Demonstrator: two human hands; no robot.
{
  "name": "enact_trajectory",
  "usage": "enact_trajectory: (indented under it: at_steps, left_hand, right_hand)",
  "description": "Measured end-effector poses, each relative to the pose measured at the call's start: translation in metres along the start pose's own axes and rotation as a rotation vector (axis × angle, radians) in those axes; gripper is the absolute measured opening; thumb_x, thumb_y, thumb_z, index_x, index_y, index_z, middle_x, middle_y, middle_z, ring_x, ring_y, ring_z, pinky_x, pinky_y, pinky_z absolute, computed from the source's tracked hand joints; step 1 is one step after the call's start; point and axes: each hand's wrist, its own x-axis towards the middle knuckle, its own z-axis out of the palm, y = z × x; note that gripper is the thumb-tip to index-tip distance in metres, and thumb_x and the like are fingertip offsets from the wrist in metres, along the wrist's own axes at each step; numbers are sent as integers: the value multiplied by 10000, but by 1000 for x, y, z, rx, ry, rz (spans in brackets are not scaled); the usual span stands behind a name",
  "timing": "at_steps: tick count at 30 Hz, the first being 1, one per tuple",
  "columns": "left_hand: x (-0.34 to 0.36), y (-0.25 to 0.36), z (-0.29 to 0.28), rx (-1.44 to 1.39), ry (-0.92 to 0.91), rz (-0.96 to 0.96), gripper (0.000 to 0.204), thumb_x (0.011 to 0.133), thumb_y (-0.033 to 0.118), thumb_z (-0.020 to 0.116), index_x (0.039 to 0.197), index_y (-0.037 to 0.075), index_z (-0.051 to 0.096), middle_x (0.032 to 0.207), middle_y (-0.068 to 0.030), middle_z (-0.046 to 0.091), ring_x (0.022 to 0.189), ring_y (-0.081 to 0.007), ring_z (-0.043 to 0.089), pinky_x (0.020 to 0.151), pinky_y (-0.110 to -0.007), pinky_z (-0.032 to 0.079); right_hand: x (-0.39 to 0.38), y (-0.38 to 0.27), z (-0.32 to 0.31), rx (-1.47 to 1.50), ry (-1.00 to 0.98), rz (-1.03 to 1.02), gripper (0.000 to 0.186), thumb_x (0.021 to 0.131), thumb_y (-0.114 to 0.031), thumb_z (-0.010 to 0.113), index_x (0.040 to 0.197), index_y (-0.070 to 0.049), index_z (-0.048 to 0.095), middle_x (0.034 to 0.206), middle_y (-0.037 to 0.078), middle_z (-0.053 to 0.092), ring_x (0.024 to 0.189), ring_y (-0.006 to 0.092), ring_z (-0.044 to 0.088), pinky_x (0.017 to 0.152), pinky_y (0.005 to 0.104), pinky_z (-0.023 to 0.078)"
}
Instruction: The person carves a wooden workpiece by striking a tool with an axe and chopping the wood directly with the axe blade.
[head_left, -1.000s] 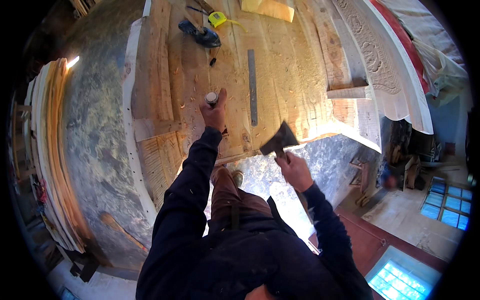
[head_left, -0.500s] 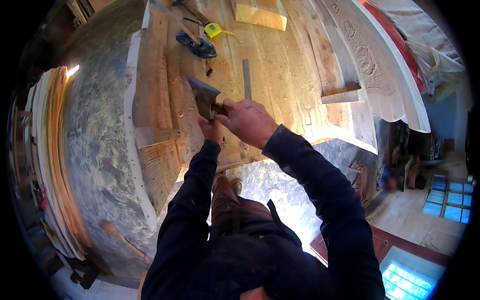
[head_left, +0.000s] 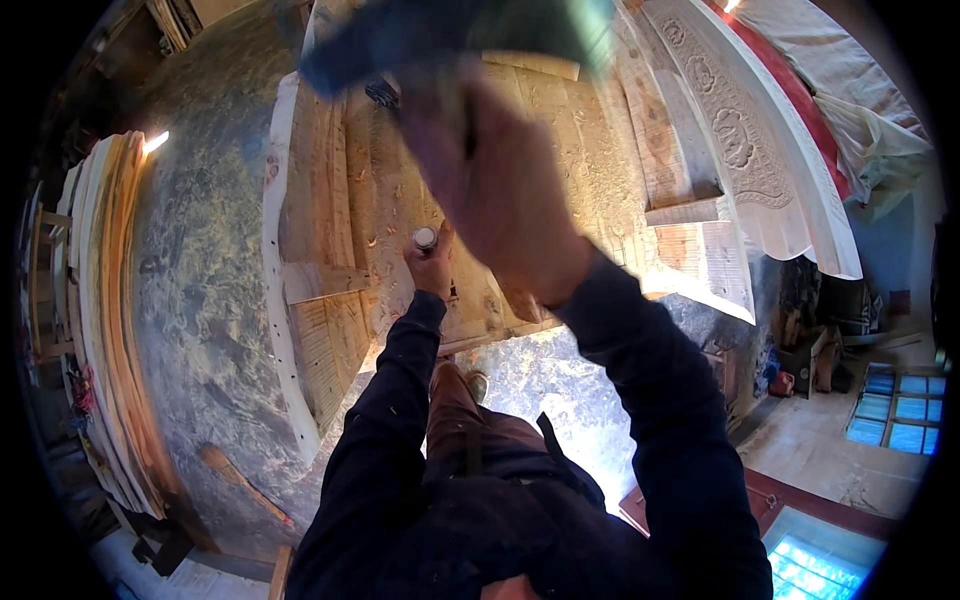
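Observation:
My right hand point(head_left: 500, 180) is raised high and blurred, its fingers wrapped around a hatchet point(head_left: 455, 40). The wide dark head is smeared across the top of the view, and the rounded wooden end of its handle shows below my wrist. Lower and to the left, my left hand point(head_left: 428, 268) is closed around an upright tool, apparently a chisel point(head_left: 425, 238), with the pale round end of its handle facing up. Its lower part is hidden by my hand. Both are over a planked wooden piece point(head_left: 400, 160) strewn with shavings, with a small dark slot near my left hand.
Raised side boards point(head_left: 310, 180) flank the planks. A carved pale panel point(head_left: 735, 130) leans along the right side. Stacked boards point(head_left: 115, 300) stand at far left, and a brush point(head_left: 240, 480) lies on the floor. A dark tool point(head_left: 380, 92) is partly hidden behind the hatchet.
My right hand has swung the hatchet up and away from my left hand, uncovering the chisel's end. The hatchet and hand now hide the tape measure and the ruler.

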Motion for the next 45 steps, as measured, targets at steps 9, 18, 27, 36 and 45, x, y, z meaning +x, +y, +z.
enact_trajectory:
  at_steps: [9,18,27,36,45]
  left_hand:
    - [5,-23,-15,74,-110,-169,192,924,181,749,827,44,657,762,41,621,640,-42,535,559,-235,410]
    - [13,-26,-8,70,-183,-161,268,899,201,795,742,96,605,674,69,554,595,-34,490,519,-243,376]
    - [10,-3,-14,195,-249,-314,361,921,246,769,667,131,539,636,87,509,569,-23,444,494,-253,329]
    - [13,-26,-18,241,-329,-129,169,872,130,746,767,44,645,696,39,613,654,-79,554,607,-291,460]
    - [63,-40,-10,104,-78,-623,383,913,350,750,693,135,523,599,43,452,486,-125,417,461,-314,324]
  right_hand:
    - [-29,33,-19,-436,-571,272,209,975,-237,582,1049,-55,652,808,185,637,713,380,657,639,483,516]
    - [-53,61,3,-194,-5,29,298,1030,-310,547,1019,-15,590,756,206,667,669,359,690,564,430,506]
    - [-4,21,-41,-106,-175,104,359,1037,-332,525,932,3,601,587,51,565,432,152,542,420,307,424]
    - [-92,108,1,-493,-542,410,389,987,-380,578,992,3,642,787,274,649,780,470,640,682,517,509]
    - [-275,134,-53,-640,-494,327,401,803,-48,624,1203,-36,608,993,207,614,851,407,642,663,488,522]
